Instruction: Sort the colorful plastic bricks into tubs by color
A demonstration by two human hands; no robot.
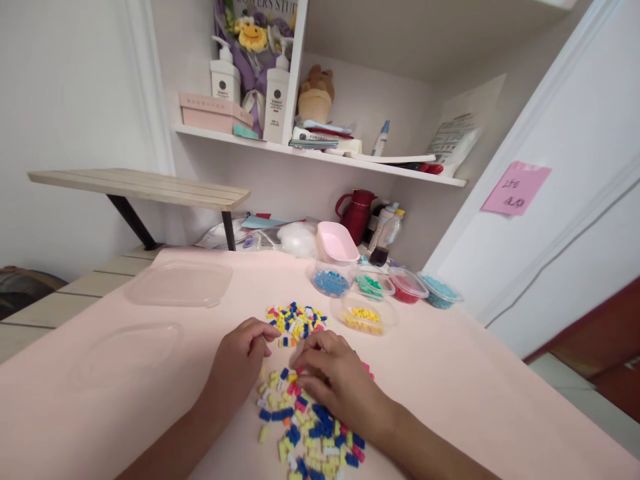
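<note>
Small toy building bricks in blue, yellow, pink, white and orange lie in a large loose pile [313, 433] at the front and a smaller pile [297, 317] behind it. My left hand [244, 353] hovers left of the gap between the piles, its index finger and thumb apart with nothing visible between them. Right by its fingertips is a short row of bricks [287, 342]. Over the large pile's back edge, my right hand [337, 377] has its fingers curled in towards the thumb. A bit of pink shows at its fingertips; whether it is held there is unclear.
Behind the piles stand clear tubs of yellow [363, 320], blue [331, 283], green [370, 287], red [407, 287] and light blue pieces [439, 291]. A pink container [337, 242] and a red jug [356, 217] are farther back. Two clear lids [180, 283] lie at left.
</note>
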